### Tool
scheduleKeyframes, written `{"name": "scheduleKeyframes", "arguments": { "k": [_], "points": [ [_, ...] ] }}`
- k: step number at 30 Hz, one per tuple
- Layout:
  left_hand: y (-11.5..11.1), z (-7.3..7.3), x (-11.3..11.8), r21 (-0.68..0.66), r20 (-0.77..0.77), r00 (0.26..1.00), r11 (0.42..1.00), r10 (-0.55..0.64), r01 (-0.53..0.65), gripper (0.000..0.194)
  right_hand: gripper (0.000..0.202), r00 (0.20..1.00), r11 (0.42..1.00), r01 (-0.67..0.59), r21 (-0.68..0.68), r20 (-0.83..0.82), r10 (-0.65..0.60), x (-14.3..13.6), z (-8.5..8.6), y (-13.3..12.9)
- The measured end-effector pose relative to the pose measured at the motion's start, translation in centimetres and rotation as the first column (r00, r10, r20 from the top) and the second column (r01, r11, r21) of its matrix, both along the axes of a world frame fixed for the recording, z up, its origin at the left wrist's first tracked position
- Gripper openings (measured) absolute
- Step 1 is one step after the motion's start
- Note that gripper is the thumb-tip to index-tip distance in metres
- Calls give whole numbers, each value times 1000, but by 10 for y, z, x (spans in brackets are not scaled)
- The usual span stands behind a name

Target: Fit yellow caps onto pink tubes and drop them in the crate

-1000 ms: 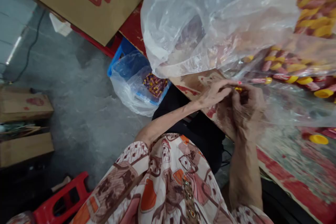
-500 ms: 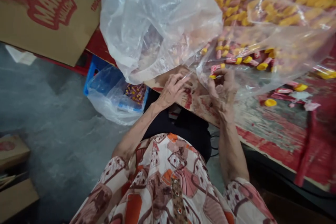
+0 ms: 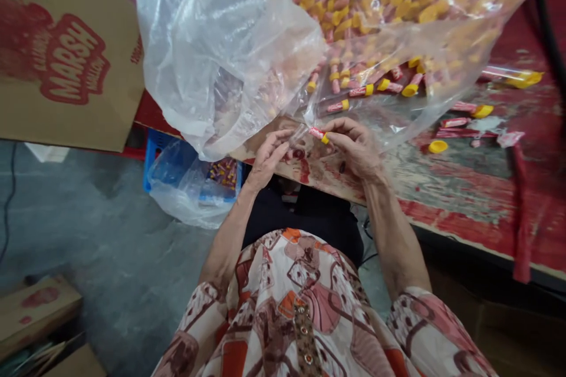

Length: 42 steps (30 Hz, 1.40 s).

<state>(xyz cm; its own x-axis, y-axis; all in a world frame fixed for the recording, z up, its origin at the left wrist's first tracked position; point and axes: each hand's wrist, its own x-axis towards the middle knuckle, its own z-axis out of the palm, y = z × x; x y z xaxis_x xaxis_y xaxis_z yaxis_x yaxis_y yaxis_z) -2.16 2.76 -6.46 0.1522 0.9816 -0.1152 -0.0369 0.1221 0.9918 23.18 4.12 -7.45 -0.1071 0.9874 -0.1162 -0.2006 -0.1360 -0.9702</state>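
Note:
My left hand (image 3: 269,156) holds a small clear tube (image 3: 298,134) between its fingertips, over the table's near edge. Just right of it, my right hand (image 3: 354,144) pinches a red-and-white wrapped piece with a yellow cap (image 3: 319,135) by its capped end. The wrapped end points at the clear tube. Behind my hands lies a large clear bag (image 3: 424,29) of many yellow-capped pieces, some of them loose at its mouth. A whitish plastic bag (image 3: 221,41) stands left of it.
A cardboard box (image 3: 119,65) stands at the left on the red worn table (image 3: 469,200). Below, a blue crate (image 3: 152,159) holds a plastic bag and small pieces. A loose yellow cap (image 3: 438,146) and wrapped pieces lie at the right. More boxes (image 3: 39,306) are on the floor.
My right hand has moved left from the bag's mouth with a capped piece, close to my left hand and the clear tube. The whole view has shifted a little.

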Motion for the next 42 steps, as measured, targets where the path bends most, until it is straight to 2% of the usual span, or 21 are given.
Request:
{"name": "scheduleKeyframes", "arguments": {
  "k": [4, 8, 10, 13, 18, 23, 25, 27, 29, 30, 32, 34, 36, 39, 42],
  "points": [
    [3, 7, 2, -34, -41, 996, 997, 74, -75, 42, 38, 998, 1000, -22, -10, -67, 21, 0, 2, 1],
    [2, 11, 6, -52, -11, 1000, 998, 20, -20, 39, 40, 988, 989, -145, -9, -59, 144, -2, 4, 1],
    [-1, 11, 12, -43, 24, 1000, 999, -6, 7, 44, 46, 985, 988, -152, 2, -81, 152, -3, 4, 1],
    [-6, 11, 23, -67, 79, 997, 998, 12, -7, 47, 58, 988, 996, -89, 20, -129, 91, -2, 4, 1],
    [-9, 12, 43, -140, 142, 982, 984, 127, -107, 37, 65, 993, 998, 17, 55, -118, -10, -3, 8, -2],
    [-3, 10, 54, -115, 120, 980, 982, 161, -147, 35, 58, 999, 989, 30, 146, -44, -24, -8, 11, -2],
    [1, 8, 55, -106, 94, 978, 979, 186, -176, 37, 54, 997, 982, 72, 176, 12, -76, -4, 9, 0],
    [5, 5, 53, -91, 91, 968, 970, 233, -224, 40, 52, 981, 963, 163, 215, 72, -182, 5, 3, 3],
    [11, 0, 48, -83, 80, 960, 962, 268, -261, 41, 46, 921, 922, 278, 269, 198, -336, 21, -5, 7],
    [13, -2, 45, -81, 65, 960, 960, 272, -266, 41, 40, 862, 895, 329, 301, 292, -415, 30, -9, 10],
    [16, -6, 39, -75, 16, 967, 965, 253, -251, 38, 27, 687, 842, 395, 368, 490, -537, 46, -16, 17],
    [17, -8, 36, -63, -40, 972, 971, 230, -232, 34, 14, 515, 817, 400, 416, 635, -576, 57, -20, 29],
    [16, -9, 35, -52, -79, 972, 973, 222, -227, 32, 9, 414, 829, 371, 419, 724, -552, 60, -22, 43],
    [16, -9, 34, -42, -87, 973, 975, 214, -218, 32, 7, 368, 866, 357, 350, 800, -474, 53, -24, 65],
    [16, -10, 33, -49, -70, 978, 978, 199, -203, 32, 14, 406, 868, 377, 322, 785, -468, 48, -27, 80]
  ]
}}
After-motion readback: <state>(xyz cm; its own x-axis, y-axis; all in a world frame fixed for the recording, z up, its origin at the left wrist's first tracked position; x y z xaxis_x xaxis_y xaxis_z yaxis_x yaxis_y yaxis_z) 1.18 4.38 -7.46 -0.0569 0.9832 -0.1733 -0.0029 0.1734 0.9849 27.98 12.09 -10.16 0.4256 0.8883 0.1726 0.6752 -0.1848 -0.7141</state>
